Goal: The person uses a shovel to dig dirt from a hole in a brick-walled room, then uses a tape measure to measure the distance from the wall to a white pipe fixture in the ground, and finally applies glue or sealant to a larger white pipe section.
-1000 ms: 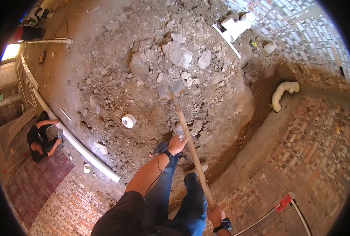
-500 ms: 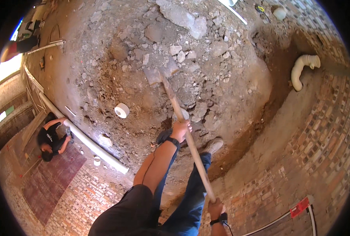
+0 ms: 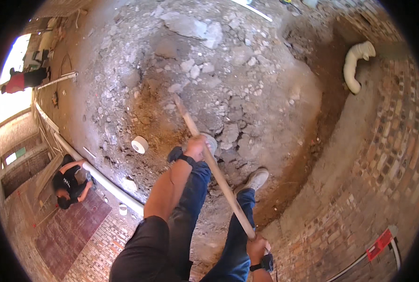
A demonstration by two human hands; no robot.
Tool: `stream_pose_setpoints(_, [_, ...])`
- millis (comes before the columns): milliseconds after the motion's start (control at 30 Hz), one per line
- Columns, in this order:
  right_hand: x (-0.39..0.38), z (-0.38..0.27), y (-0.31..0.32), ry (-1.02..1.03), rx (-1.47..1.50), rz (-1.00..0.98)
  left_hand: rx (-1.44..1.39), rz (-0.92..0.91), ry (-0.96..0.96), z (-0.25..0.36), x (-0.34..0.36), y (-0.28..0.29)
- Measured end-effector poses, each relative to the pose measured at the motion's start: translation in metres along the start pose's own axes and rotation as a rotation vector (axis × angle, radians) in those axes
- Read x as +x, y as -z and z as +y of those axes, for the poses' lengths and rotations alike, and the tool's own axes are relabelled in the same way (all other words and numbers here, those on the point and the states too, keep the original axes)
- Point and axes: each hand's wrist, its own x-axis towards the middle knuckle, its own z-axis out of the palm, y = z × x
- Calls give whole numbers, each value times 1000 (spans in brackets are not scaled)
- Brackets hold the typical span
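A shovel's long wooden handle (image 3: 225, 188) slants from lower right to upper left across my body. My left hand (image 3: 198, 147) is wrapped round its middle, just above my knee. At the handle's near end, my right hand (image 3: 256, 249) closes round the wood, low by my right leg. The handle's far end meets the loose soil and rubble (image 3: 160, 110); I cannot make out the blade there. One of my shoes (image 3: 257, 180) stands on the dirt right of the handle. A short white pipe piece (image 3: 139, 144) lies on the soil left of my left hand.
A trench holds a curved white pipe (image 3: 351, 70) at the right, beside brick paving (image 3: 379, 155). Large concrete chunks (image 3: 186, 26) lie ahead. At left, a crouching person (image 3: 69, 181) holds a tool by a long white pipe (image 3: 113, 188). Another person (image 3: 26, 81) stands farther off.
The shovel's metal blade showed on the rubble before and is now out of sight. My left hand and the handle's far part have shifted left. The view has shifted too.
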Motion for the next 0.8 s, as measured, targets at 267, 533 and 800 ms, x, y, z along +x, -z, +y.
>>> stream_pose_setpoints(267, [-42, 38, -17, -55, -14, -90, 57, 28, 14, -44, -42, 23])
stream_pose_setpoints(533, [-93, 151, -1, -73, 24, -269, -60, -236, 7, -89, -138, 24])
stream_pose_setpoints(800, [-172, 246, 25, -146, 91, -184, 160, -117, 102, -148, -228, -86])
